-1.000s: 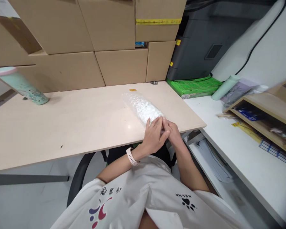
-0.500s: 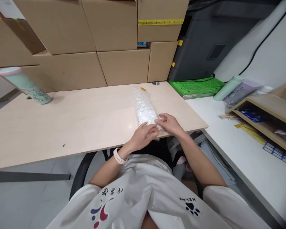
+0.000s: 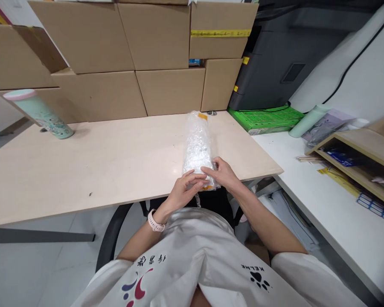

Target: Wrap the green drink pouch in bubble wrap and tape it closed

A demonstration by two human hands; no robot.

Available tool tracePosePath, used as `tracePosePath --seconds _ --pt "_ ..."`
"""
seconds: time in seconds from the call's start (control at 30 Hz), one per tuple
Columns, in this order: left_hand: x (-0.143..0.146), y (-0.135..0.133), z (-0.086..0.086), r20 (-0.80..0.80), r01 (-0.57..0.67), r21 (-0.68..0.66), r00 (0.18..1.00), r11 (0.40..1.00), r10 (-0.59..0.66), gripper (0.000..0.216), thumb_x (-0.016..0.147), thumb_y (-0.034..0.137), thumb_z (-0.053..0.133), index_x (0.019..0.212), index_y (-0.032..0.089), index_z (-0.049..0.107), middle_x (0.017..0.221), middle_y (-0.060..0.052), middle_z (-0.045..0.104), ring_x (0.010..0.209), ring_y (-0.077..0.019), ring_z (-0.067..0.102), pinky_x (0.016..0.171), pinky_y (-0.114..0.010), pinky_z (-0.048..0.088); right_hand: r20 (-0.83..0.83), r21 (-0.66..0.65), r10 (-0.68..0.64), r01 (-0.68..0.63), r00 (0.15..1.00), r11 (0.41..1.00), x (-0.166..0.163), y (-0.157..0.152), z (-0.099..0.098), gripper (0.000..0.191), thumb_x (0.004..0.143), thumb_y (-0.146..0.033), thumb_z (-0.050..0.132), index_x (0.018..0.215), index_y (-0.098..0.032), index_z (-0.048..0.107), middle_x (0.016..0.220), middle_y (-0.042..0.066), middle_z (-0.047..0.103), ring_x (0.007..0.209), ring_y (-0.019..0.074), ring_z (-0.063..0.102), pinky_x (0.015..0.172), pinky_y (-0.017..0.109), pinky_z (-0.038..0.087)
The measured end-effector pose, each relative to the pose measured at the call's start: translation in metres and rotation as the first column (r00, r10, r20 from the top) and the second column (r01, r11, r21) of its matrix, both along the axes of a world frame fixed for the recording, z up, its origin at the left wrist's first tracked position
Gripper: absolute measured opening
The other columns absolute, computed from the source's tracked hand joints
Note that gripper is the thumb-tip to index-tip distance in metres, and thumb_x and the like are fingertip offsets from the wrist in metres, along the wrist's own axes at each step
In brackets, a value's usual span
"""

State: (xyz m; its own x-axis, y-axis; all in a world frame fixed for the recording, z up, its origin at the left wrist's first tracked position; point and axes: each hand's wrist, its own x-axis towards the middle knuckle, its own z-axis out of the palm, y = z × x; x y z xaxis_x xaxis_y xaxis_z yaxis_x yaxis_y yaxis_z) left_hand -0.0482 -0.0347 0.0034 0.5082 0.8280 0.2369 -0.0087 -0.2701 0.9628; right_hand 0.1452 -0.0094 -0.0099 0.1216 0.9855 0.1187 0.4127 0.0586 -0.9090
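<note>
Fingers of the left hand (image 3: 181,190), loosely curled, lie over the near end of a long, clear bubble-wrap bundle (image 3: 198,145) at frame centre; parted thumb and fingers of the right hand (image 3: 225,175) touch its right side. Whether either pinches, I cannot tell. With that end at the front edge of the pale wooden tabletop (image 3: 121,162), a careless pull could drag it off. Its long axis runs up the frame, leaning slightly left, far end toward brown cardboard boxes (image 3: 171,91), upper centre.

White shirt (image 3: 185,251): "KELME" w/ paw logo (image 3: 256,277), upside-down; Chinese chars (image 3: 152,259) opp. side, unclear.
</note>
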Motion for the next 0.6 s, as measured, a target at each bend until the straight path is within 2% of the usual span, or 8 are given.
tracePosePath --seconds 0.1,0.17,0.23,0.3,0.37,0.43,0.5,0.6 --pt "-0.002 -0.004 0.001 0.021 0.019 -0.045 1.0 0.999 -0.018 0.022 0.088 0.034 0.068 0.108 0.03 0.075 0.105 -0.003 0.078 0.112 -0.0269 0.069 0.129 -0.052 0.008 -0.284 -0.055 0.038 -0.055 0.958 0.997 -0.01 -0.004 0.0 0.035 0.074 -0.052 0.071 0.095 -0.027 0.057 0.089 0.006 0.071 0.08 0.0264 0.067 0.07 0.042 0.055" --pt "-0.006 -0.008 0.009 0.015 0.024 -0.005 1.0 1.0 -0.024 0.021 0.088 0.031 0.067 0.108 0.031 0.075 0.107 -0.003 0.077 0.114 -0.0258 0.068 0.128 -0.052 0.012 -0.407 -0.078 0.048 -0.088 0.912 0.993 -0.014 -0.008 0.002 0.037 0.072 -0.047 0.071 0.098 -0.027 0.055 0.095 0.007 0.072 0.085 0.0275 0.069 0.073 0.044 0.056" --pt "-0.014 -0.009 0.029 0.022 0.002 0.068 1.0 0.998 -0.004 0.024 0.089 0.028 0.065 0.11 0.032 0.075 0.113 -0.002 0.076 0.121 -0.0257 0.064 0.127 -0.052 0.018 -0.46 -0.084 0.066 -0.117 0.885 0.99 -0.014 -0.014 0.006 0.041 0.069 -0.044 0.074 0.101 -0.027 0.055 0.101 0.008 0.073 0.09 0.0289 0.07 0.077 0.046 0.057" --pt "-0.023 -0.006 0.058 0.069 -0.044 0.106 0.997 0.993 0.037 0.028 0.08 0.024 0.074 0.106 0.032 0.076 0.125 -0.002 0.071 0.141 -0.0284 0.046 0.128 -0.053 0.015 -0.485 -0.078 0.125 -0.185 0.866 0.98 -0.012 -0.025 0.01 0.046 0.067 -0.044 0.077 0.105 -0.028 0.056 0.106 0.007 0.073 0.093 0.0296 0.071 0.08 0.047 0.058" --pt "-0.03 0.003 0.091 0.088 -0.053 0.034 0.995 0.998 0.049 0.036 0.065 0.016 0.083 0.097 0.031 0.077 0.138 -0.001 0.062 0.154 -0.0329 0.022 0.128 -0.057 0.008 -0.491 -0.073 0.201 -0.269 0.848 0.96 -0.009 -0.038 0.015 0.05 0.067 -0.047 0.08 0.108 -0.029 0.057 0.106 0.006 0.073 0.094 0.029 0.071 0.082 0.047 0.057" --pt "-0.034 0.016 0.119 0.113 -0.049 -0.066 0.992 0.997 0.057 0.043 0.058 0.008 0.084 0.094 0.03 0.075 0.141 -0.002 0.06 0.156 -0.0353 0.009 0.126 -0.061 0.01 -0.493 -0.067 0.265 -0.34 0.829 0.938 -0.005 -0.051 0.018 0.054 0.065 -0.049 0.082 0.109 -0.03 0.059 0.104 0.004 0.073 0.092 0.0276 0.07 0.082 0.045 0.057" --pt "-0.033 0.03 0.135 0.13 -0.07 -0.142 0.988 0.987 0.089 0.039 0.065 0.009 0.08 0.099 0.027 0.074 0.141 -0.005 0.06 0.157 -0.0357 0.006 0.124 -0.064 0.013 -0.504 -0.054 0.301 -0.377 0.809 0.924 -0.001 -0.06 0.021 0.056 0.062 -0.05 0.085 0.11 -0.031 0.061 0.102 0.002 0.073 0.091 0.0265 0.07 0.082 0.043 0.057" --pt "-0.028 0.043 0.137 0.156 -0.063 -0.12 0.984 0.991 0.081 0.024 0.081 0.026 0.072 0.105 0.024 0.074 0.143 -0.006 0.058 0.156 -0.0358 0.01 0.124 -0.063 0.016 -0.549 -0.02 0.318 -0.392 0.773 0.92 0.004 -0.068 0.025 0.06 0.058 -0.05 0.089 0.109 -0.031 0.065 0.103 0.001 0.074 0.091 0.0266 0.071 0.08 0.041 0.057"
